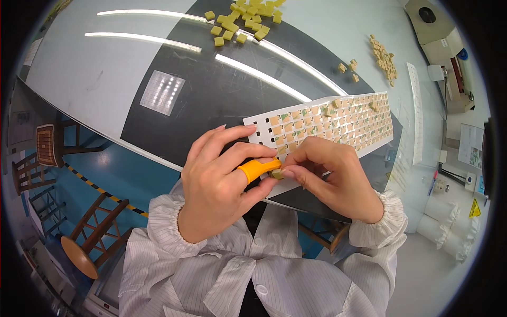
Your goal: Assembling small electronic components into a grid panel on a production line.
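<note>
Here, a small tan square chip (277, 174) is pinched between the left hand (216, 185), with an orange cot on one finger, and the right hand (332, 177), at the near end of a white perforated tray (264, 132). Loose chips (245, 21) are heaped farther back on the table (105, 74).

Bright, even overhead light; long white glare streaks cross the glossy black-and-white table (174, 100). Sharp centre, fisheye bending and dark vignette at the rim.
</note>
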A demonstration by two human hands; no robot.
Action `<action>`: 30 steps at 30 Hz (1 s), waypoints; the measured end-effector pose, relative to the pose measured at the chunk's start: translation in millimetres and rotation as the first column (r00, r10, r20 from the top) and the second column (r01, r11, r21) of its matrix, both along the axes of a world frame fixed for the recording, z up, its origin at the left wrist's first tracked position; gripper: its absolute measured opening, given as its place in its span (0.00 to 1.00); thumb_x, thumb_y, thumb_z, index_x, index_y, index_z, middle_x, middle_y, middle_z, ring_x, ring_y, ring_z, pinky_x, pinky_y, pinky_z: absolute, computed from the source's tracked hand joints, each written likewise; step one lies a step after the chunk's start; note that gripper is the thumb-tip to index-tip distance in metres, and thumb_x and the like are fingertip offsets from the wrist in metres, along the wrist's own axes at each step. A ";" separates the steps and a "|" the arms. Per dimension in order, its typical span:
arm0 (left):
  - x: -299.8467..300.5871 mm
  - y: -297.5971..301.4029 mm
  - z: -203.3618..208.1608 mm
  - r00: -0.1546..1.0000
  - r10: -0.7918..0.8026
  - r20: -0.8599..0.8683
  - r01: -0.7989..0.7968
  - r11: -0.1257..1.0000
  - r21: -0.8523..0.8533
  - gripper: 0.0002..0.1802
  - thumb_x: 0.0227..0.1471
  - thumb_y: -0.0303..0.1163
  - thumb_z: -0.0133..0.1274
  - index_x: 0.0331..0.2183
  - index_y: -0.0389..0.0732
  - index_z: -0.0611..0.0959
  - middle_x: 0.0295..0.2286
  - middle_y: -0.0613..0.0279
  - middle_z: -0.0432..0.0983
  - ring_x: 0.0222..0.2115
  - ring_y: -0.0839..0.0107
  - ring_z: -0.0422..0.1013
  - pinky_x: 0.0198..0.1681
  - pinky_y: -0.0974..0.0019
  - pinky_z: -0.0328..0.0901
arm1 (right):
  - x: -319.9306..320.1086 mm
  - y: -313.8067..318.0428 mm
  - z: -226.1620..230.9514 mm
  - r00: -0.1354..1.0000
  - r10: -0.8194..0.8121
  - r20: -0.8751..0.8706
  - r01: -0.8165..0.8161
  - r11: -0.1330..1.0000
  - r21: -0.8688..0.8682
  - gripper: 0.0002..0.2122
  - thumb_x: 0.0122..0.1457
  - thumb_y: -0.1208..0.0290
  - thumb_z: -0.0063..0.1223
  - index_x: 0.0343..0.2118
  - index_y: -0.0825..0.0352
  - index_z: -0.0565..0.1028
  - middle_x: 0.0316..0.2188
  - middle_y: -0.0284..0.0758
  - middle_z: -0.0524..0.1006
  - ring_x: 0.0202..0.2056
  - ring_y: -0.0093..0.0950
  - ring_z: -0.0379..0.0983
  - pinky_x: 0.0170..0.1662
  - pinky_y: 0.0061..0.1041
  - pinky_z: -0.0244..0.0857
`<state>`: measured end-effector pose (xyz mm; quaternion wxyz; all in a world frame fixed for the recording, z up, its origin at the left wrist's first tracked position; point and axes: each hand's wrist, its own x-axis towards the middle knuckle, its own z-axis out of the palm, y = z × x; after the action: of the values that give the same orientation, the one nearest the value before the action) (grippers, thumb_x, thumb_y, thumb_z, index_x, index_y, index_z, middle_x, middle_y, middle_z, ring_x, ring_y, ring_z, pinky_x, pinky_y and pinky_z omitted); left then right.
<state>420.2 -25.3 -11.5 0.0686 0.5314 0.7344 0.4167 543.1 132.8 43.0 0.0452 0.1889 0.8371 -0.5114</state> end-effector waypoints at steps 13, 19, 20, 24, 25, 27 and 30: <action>0.1 -0.3 1.2 1.000 0.016 -0.003 -0.016 1.000 0.002 0.14 0.31 0.31 0.70 0.27 0.43 0.85 0.34 0.71 0.80 0.45 0.65 0.72 0.51 0.52 0.63 | 3.3 4.7 5.6 0.973 -0.223 -0.064 0.231 0.960 0.156 0.03 0.53 0.79 0.60 0.29 0.70 0.76 0.24 0.29 0.75 0.23 0.15 0.69 0.26 0.13 0.64; -0.4 -0.6 0.6 1.000 0.000 0.011 0.000 1.000 -0.002 0.15 0.30 0.30 0.70 0.27 0.43 0.86 0.35 0.70 0.80 0.46 0.64 0.72 0.52 0.52 0.62 | 14.9 1.0 -6.8 0.977 -0.174 -0.127 0.208 0.911 0.356 0.06 0.50 0.81 0.62 0.31 0.69 0.78 0.27 0.31 0.75 0.24 0.17 0.71 0.26 0.13 0.64; -0.3 -0.4 0.6 1.000 0.000 0.009 0.000 1.000 0.000 0.14 0.30 0.30 0.70 0.27 0.43 0.86 0.34 0.70 0.80 0.46 0.64 0.72 0.52 0.52 0.62 | 15.3 -1.7 -8.2 0.978 -0.152 -0.142 0.194 0.917 0.349 0.07 0.49 0.82 0.63 0.32 0.69 0.79 0.28 0.31 0.75 0.24 0.17 0.71 0.26 0.14 0.64; -0.4 -0.6 1.3 1.000 0.005 0.005 -0.005 1.000 -0.008 0.14 0.30 0.29 0.70 0.26 0.43 0.85 0.35 0.70 0.80 0.46 0.63 0.72 0.52 0.52 0.62 | 14.9 -6.3 -13.4 0.972 -0.135 -0.191 0.201 0.902 0.382 0.07 0.49 0.80 0.62 0.32 0.68 0.78 0.27 0.33 0.74 0.24 0.25 0.73 0.27 0.22 0.68; -0.5 -0.6 1.4 1.000 0.004 0.005 -0.003 1.000 -0.006 0.14 0.30 0.29 0.70 0.26 0.42 0.85 0.35 0.70 0.80 0.46 0.63 0.72 0.52 0.52 0.62 | 16.0 -6.2 -16.0 0.970 -0.106 -0.218 0.191 0.891 0.412 0.07 0.49 0.80 0.63 0.32 0.68 0.78 0.27 0.33 0.74 0.24 0.25 0.73 0.27 0.22 0.68; -0.4 -0.4 1.6 1.000 0.003 0.005 -0.003 1.000 -0.005 0.14 0.30 0.29 0.70 0.26 0.42 0.85 0.35 0.71 0.80 0.46 0.63 0.72 0.52 0.53 0.62 | 16.5 -6.7 -16.5 0.967 -0.076 -0.244 0.181 0.878 0.442 0.07 0.48 0.80 0.63 0.31 0.68 0.78 0.27 0.33 0.74 0.24 0.26 0.73 0.27 0.22 0.68; 0.2 0.3 1.6 1.000 0.020 0.011 -0.020 1.000 0.008 0.11 0.32 0.31 0.68 0.24 0.43 0.84 0.34 0.72 0.79 0.44 0.66 0.72 0.50 0.51 0.64 | 15.5 -7.8 -13.1 0.975 -0.116 -0.190 0.188 0.884 0.428 0.07 0.48 0.80 0.63 0.31 0.68 0.78 0.27 0.33 0.74 0.24 0.27 0.73 0.26 0.23 0.68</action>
<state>420.4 -25.0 -9.9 0.0665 0.5220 0.7376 0.4232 558.6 125.0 29.9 -0.1061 0.2182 0.9150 -0.3224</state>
